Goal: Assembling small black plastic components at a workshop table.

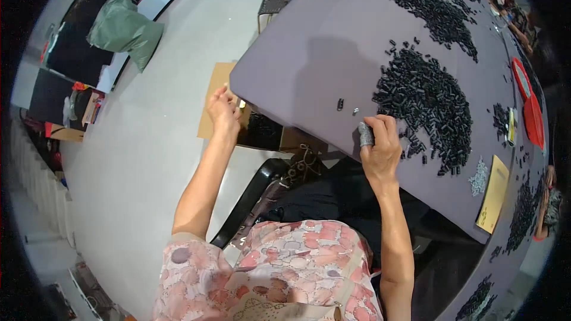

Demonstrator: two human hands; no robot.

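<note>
My left hand point(223, 112) is off the table's left corner, over an open cardboard box point(215, 77) that holds black pieces point(262, 128). Its fingers are loosely bent and apart, and nothing shows in them. My right hand point(382, 145) is at the table's near edge, fingers drawn together, with a grey cover point(365, 135) on one finger. Whatever it may pinch is hidden. Just beyond it lie a small shiny metal piece point(355, 111) and a short black cylinder point(340, 104). A large heap of similar black cylinders point(425, 107) spreads to its right.
The grey-covered table point(285, 71) bears more black heaps point(434, 15). At right are small pale pieces point(478, 177), a yellow card point(492, 193) and a red pouch point(532, 119). A black chair armrest point(253, 199) is beside me. Another person's arm point(544, 214) shows at far right.
</note>
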